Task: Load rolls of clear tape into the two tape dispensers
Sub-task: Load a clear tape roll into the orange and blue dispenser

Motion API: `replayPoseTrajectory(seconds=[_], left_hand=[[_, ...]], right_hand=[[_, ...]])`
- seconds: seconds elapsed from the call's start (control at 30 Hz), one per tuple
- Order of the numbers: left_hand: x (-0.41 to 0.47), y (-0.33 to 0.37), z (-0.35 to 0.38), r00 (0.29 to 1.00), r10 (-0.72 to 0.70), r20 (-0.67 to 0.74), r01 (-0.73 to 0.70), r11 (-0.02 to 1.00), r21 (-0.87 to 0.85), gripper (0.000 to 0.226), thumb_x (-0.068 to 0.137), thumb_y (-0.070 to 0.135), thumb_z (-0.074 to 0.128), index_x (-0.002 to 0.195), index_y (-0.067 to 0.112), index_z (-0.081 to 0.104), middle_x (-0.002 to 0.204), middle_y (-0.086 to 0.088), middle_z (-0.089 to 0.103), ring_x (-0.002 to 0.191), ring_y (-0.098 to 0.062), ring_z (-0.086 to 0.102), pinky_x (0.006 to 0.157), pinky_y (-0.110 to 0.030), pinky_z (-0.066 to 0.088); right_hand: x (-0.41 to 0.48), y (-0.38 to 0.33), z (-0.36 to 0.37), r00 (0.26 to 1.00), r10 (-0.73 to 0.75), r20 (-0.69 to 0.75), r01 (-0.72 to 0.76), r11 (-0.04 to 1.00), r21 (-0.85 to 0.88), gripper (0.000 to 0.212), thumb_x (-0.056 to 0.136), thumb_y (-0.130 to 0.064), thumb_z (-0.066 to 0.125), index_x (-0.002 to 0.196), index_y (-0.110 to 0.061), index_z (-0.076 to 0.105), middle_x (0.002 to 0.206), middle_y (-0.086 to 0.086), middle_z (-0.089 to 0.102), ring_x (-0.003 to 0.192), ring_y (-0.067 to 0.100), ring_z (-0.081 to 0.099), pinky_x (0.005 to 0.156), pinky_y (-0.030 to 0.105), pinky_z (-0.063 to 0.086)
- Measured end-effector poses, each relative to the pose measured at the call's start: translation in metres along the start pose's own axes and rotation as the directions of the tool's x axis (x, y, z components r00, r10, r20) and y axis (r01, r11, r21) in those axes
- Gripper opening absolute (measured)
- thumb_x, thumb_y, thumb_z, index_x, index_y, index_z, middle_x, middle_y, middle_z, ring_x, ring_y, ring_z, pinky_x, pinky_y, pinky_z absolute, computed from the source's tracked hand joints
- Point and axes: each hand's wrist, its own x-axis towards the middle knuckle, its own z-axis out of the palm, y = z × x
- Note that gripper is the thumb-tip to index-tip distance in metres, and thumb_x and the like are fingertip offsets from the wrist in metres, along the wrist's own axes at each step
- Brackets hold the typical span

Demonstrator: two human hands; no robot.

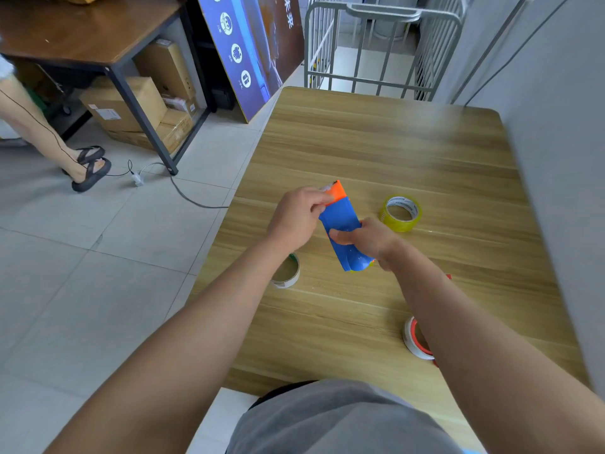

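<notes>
The blue tape dispenser (343, 224) is held above the counter (425, 152) by both hands. Its body is gripped by the right hand (368, 239), with fingers curled around it, probably so that it is kept steady. Its orange end (339, 191) is pinched by the left hand (296, 217), it seems for pulling the tape there.

One dispenser is clearly seen. Three rolls are counted:
- A yellowish clear roll (401, 213) lies just right of the right hand.
- A pale roll (289, 280) lies behind the left wrist, partly hidden.
- A white-and-red roll (411, 339) lies under the right forearm.

Whether this last one sits in the second dispenser cannot be told.
</notes>
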Motion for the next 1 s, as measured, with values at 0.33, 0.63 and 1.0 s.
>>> replayPoseTrajectory(seconds=[0.33,0.63,1.0], left_hand=[[-0.017,-0.006,0.011,0.97,0.239,0.038,-0.234,0.887,0.399,0.052,0.085,-0.011,0.041,0.135,0.001,0.043,0.13,-0.018,0.051,0.122,-0.033,0.043,0.105,-0.031,0.033],[-0.029,-0.008,0.019,0.997,0.041,-0.065,-0.031,0.988,0.153,0.05,0.09,-0.002,0.036,0.138,0.011,0.04,0.123,-0.01,0.061,0.113,-0.024,0.054,0.094,-0.026,0.038],[-0.033,-0.021,0.041,0.969,-0.247,-0.026,0.239,0.955,-0.177,0.035,0.091,-0.006,0.038,0.115,0.001,0.063,0.123,-0.019,0.053,0.112,-0.027,0.055,0.091,-0.014,0.038]], right_hand=[[-0.005,-0.003,-0.003,0.996,-0.023,0.082,0.006,0.98,0.197,0.048,0.077,-0.028,0.075,0.115,-0.002,0.061,0.117,0.015,0.067,0.107,0.031,0.063,0.1,0.05,0.047],[-0.004,0.004,0.003,1.0,-0.004,0.008,0.004,1.0,0.003,0.048,0.076,-0.029,0.075,0.113,-0.003,0.06,0.114,0.016,0.066,0.105,0.034,0.061,0.095,0.046,0.049],[-0.008,0.02,0.015,0.998,0.019,-0.057,-0.031,0.975,-0.219,0.051,0.082,-0.032,0.068,0.117,0.002,0.051,0.102,0.015,0.057,0.087,0.028,0.052,0.073,0.035,0.04]])
